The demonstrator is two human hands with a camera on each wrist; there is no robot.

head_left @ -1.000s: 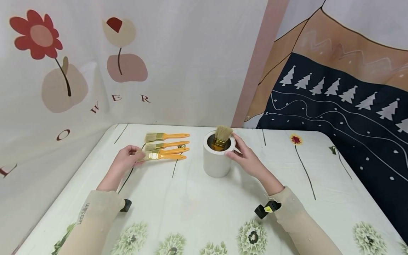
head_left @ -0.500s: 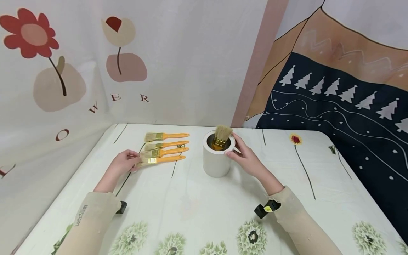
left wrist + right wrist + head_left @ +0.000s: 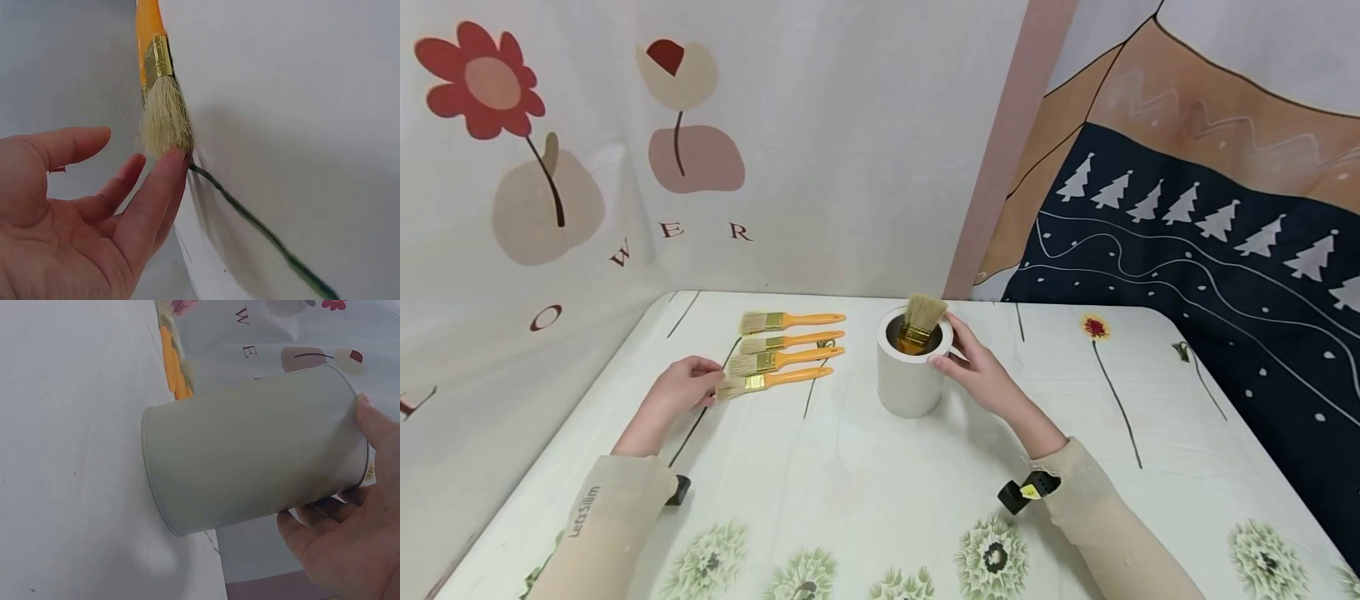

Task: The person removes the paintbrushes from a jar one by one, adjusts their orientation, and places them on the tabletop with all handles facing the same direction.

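Observation:
A white canister (image 3: pixel 910 387) stands upright mid-table, with a paintbrush (image 3: pixel 922 321) in it, bristles up and handle hidden inside. My right hand (image 3: pixel 981 371) grips the canister near its rim, thumb and fingers around its side. To the left, several flat paintbrushes with orange handles lie in a stack of rows, bristles toward the left. My left hand (image 3: pixel 681 387) is at the bristle end of the nearest paintbrush (image 3: pixel 786 377). In the left wrist view its extended fingers (image 3: pixel 150 200) touch the bristles (image 3: pixel 164 119), while the thumb stands apart.
A white cloth with printed flowers covers the table (image 3: pixel 865 492). Behind it hangs a printed curtain (image 3: pixel 850 167), with a dark patterned cloth (image 3: pixel 1150 250) at the right. The farthest paintbrush (image 3: pixel 793 320) lies toward the table's back edge.
My left hand has moved slightly left and nearer, and the nearest paintbrush has shifted the same way, opening a gap from its neighbour. The right hand and canister have stayed put.

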